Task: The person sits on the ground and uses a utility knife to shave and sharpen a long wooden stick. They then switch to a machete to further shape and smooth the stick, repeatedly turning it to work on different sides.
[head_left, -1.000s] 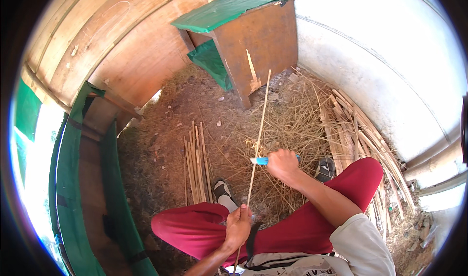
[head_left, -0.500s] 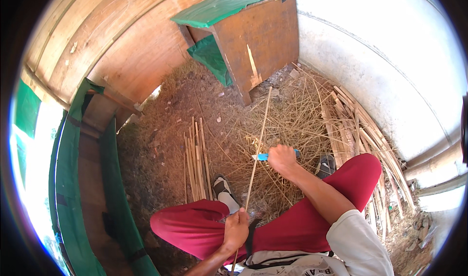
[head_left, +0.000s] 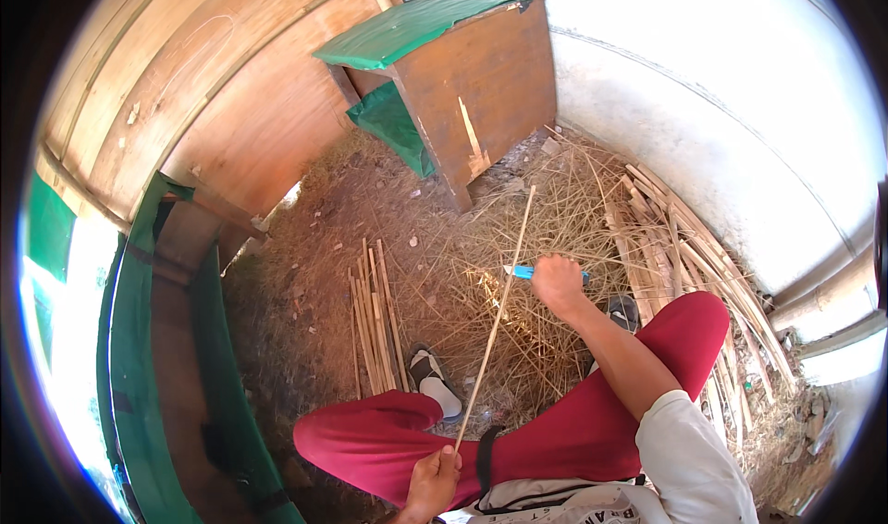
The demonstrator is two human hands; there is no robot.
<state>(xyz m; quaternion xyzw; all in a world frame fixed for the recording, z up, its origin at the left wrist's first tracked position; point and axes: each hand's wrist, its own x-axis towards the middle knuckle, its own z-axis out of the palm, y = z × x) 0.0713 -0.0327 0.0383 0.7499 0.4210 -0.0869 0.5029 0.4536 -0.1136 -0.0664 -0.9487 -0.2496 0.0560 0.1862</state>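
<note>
A long thin bamboo strip (head_left: 496, 325) slants up and away from my lap. My left hand (head_left: 434, 483) is closed round its near end, low in the picture. In my right hand (head_left: 559, 284) is a blue utility knife (head_left: 524, 272), gripped in a fist with the blade pointing left. The blade meets or crosses the strip in its upper part; whether it bites into it I cannot tell. My legs in dark red trousers are spread to either side of the strip.
Thin shavings (head_left: 499, 311) litter the ground between my feet. Several split strips (head_left: 375, 320) lie beyond my left knee, and a larger bamboo pile (head_left: 680, 246) lies along the white wall at right. A wooden cabinet (head_left: 481, 89) with a green top stands ahead; a green-edged shelf (head_left: 166, 339) is at left.
My right hand and the knife have moved slightly away and to the right. My left hand has drawn down toward the lower edge, and the strip's far end has come nearer.
</note>
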